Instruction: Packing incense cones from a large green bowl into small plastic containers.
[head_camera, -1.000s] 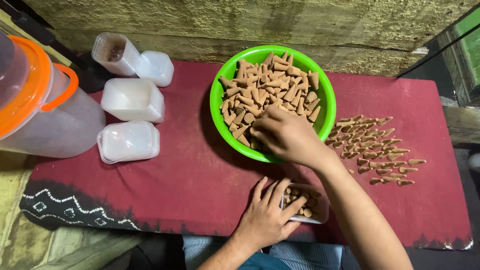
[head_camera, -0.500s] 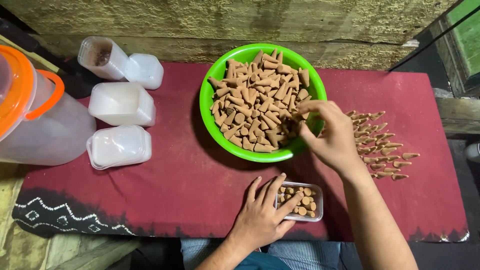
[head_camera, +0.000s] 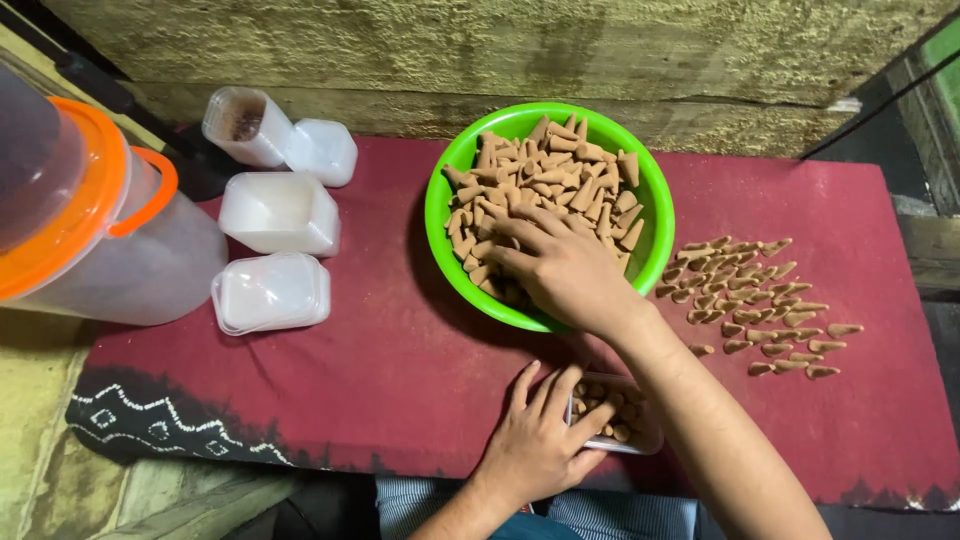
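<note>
While the right hand (head_camera: 565, 270) digs, fingers curled, into matte tan cones (head_camera: 540, 190) pointing every way in a glossy green bowl (head_camera: 655, 225), left hand (head_camera: 535, 440) lies spread, steadying a clear rect. tray (head_camera: 640, 440) w/ long axis left-right.

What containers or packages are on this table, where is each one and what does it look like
Green round bowl: back centre, full of brown cones.
Small clear tray: front, at the left hand, part filled with cones.
Stacked clear boxes: left, on the red cloth.
Big clear jar: far left, lying down, orange rim.
No labels, signs or screens show.
</note>
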